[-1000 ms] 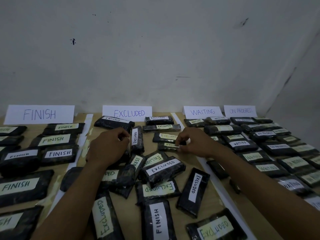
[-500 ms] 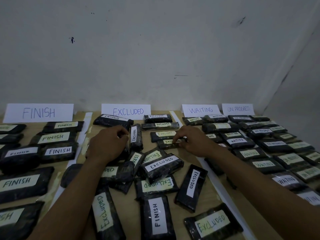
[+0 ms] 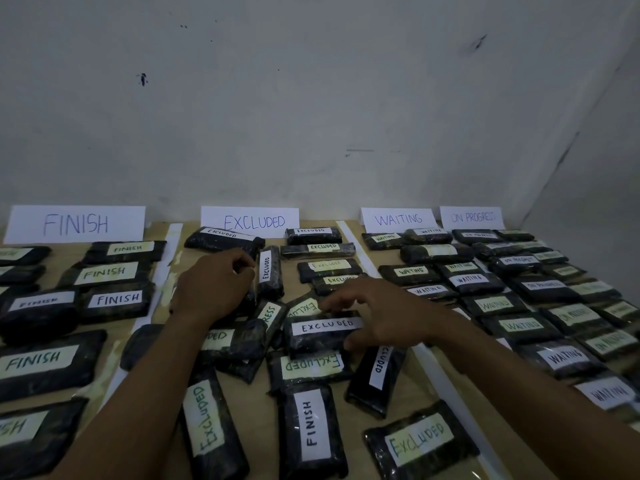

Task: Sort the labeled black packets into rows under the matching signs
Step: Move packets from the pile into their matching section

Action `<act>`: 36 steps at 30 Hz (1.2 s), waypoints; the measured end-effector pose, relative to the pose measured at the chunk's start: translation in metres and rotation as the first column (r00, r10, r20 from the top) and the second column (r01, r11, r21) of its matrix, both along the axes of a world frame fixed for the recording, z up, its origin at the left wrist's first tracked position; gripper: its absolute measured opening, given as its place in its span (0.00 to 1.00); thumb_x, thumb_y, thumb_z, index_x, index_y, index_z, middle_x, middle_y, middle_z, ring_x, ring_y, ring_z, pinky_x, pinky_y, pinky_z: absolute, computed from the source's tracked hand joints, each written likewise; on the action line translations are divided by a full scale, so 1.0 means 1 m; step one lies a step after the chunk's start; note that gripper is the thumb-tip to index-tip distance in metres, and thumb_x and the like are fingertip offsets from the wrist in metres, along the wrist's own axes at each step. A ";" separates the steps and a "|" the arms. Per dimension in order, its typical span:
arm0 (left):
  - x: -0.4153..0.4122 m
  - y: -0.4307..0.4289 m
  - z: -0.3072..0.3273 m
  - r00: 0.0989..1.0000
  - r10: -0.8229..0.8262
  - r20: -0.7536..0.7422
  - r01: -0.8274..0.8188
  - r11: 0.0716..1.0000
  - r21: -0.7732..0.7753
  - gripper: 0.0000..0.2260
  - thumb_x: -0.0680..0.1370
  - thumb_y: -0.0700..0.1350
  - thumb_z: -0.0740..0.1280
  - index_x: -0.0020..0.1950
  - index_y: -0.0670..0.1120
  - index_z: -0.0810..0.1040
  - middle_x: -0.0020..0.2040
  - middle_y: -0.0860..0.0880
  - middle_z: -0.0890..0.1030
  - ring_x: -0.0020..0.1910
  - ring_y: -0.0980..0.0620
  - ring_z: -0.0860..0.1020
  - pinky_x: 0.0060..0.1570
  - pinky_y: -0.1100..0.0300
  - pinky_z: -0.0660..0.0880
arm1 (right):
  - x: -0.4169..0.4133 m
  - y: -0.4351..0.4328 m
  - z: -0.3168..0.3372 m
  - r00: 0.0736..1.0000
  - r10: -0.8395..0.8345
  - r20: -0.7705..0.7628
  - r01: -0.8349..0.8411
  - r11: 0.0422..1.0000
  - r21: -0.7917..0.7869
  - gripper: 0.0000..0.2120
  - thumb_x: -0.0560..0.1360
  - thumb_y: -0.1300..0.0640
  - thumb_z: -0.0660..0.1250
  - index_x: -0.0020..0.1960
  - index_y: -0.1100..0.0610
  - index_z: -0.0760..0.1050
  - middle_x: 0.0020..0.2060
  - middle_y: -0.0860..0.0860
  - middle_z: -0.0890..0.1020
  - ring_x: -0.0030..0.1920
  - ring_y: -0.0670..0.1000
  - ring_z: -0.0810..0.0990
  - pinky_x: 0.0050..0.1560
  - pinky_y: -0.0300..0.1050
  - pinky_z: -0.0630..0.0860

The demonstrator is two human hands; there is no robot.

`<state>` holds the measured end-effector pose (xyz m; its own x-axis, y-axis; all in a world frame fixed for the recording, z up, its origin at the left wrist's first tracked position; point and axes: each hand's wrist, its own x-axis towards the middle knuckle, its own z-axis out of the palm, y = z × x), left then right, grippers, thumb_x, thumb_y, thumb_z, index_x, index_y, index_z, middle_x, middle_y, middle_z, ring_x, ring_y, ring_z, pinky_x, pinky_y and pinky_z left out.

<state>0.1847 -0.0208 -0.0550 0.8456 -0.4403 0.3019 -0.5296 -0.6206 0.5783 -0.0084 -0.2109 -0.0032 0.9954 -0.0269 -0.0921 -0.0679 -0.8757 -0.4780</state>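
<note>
Four paper signs lean on the wall: FINISH (image 3: 76, 224), EXCLUDED (image 3: 250, 221), WAITING (image 3: 398, 220) and ON PROGRESS (image 3: 471, 217). Black labeled packets lie in rows under them. My left hand (image 3: 213, 289) has its fingers curled against the left edge of a lengthwise EXCLUDED packet (image 3: 269, 271). My right hand (image 3: 375, 317) hovers with spread fingers over another EXCLUDED packet (image 3: 320, 332), its thumb at that packet's near right corner. In front lies a loose pile holding several EXCLUDED packets, a FINISH packet (image 3: 311, 427) and a packet ending in "RESS" (image 3: 272, 313).
White tape strips (image 3: 360, 258) divide the wooden table (image 3: 256, 403) into columns. The FINISH rows fill the left side, the WAITING and ON PROGRESS rows the right. The wall stands right behind the signs, and a side wall closes the right edge.
My right hand has drawn back from the small EXCLUDED packet in the far row and now spreads over the nearer EXCLUDED packet. My left hand has stayed in place.
</note>
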 end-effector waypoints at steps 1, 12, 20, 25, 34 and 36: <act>0.000 0.000 0.000 1.000 -0.001 0.000 0.001 1.000 -0.004 0.04 0.76 0.51 0.65 0.46 0.59 0.78 0.36 0.63 0.74 0.39 0.55 0.76 0.42 0.59 0.72 | -0.003 -0.003 0.001 0.999 -0.016 0.038 0.016 1.000 0.009 0.25 0.66 0.54 0.77 0.61 0.44 0.76 0.52 0.38 0.75 0.53 0.36 0.73 0.52 0.34 0.72; 0.001 0.001 -0.001 1.000 -0.009 0.009 0.009 1.000 0.004 0.04 0.76 0.51 0.64 0.46 0.59 0.78 0.37 0.60 0.76 0.40 0.53 0.77 0.40 0.59 0.71 | -0.016 -0.058 -0.014 0.969 -0.225 0.099 0.227 0.974 -0.016 0.19 0.68 0.63 0.73 0.58 0.50 0.77 0.56 0.44 0.76 0.56 0.42 0.74 0.47 0.24 0.68; 0.000 0.000 0.000 1.000 -0.010 0.010 0.009 1.000 0.010 0.04 0.76 0.50 0.65 0.45 0.60 0.78 0.37 0.61 0.76 0.41 0.52 0.77 0.43 0.57 0.72 | -0.038 -0.046 -0.018 0.940 -0.200 0.277 0.222 0.974 -0.051 0.23 0.66 0.61 0.73 0.60 0.50 0.77 0.57 0.46 0.77 0.59 0.46 0.72 0.60 0.44 0.70; 0.000 0.000 0.000 1.000 -0.015 0.005 0.015 1.000 0.018 0.04 0.76 0.51 0.64 0.45 0.59 0.78 0.38 0.60 0.76 0.42 0.52 0.77 0.44 0.56 0.73 | -0.071 -0.012 -0.012 0.991 0.013 0.134 0.006 0.990 -0.143 0.28 0.68 0.62 0.70 0.65 0.45 0.74 0.63 0.38 0.74 0.64 0.45 0.68 0.63 0.36 0.65; -0.002 0.001 0.001 1.000 -0.024 0.010 0.024 1.000 0.011 0.04 0.76 0.50 0.65 0.46 0.58 0.78 0.40 0.57 0.78 0.44 0.51 0.78 0.46 0.55 0.74 | -0.094 -0.005 -0.026 0.984 -0.098 0.146 0.110 0.991 -0.075 0.19 0.68 0.63 0.64 0.52 0.45 0.81 0.62 0.40 0.73 0.63 0.41 0.69 0.60 0.44 0.70; -0.002 0.001 0.001 0.999 -0.032 0.003 0.032 0.999 0.007 0.04 0.76 0.50 0.64 0.46 0.58 0.78 0.40 0.57 0.77 0.44 0.51 0.77 0.46 0.56 0.74 | -0.096 0.003 -0.026 0.944 -0.217 0.249 0.231 0.973 -0.027 0.12 0.69 0.50 0.65 0.51 0.44 0.79 0.54 0.37 0.74 0.53 0.39 0.74 0.51 0.41 0.73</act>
<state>0.1828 -0.0194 -0.0544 0.8302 -0.4688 0.3017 -0.5510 -0.6074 0.5722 -0.1044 -0.2076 -0.0290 0.9550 -0.2501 0.1595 -0.1535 -0.8768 -0.4558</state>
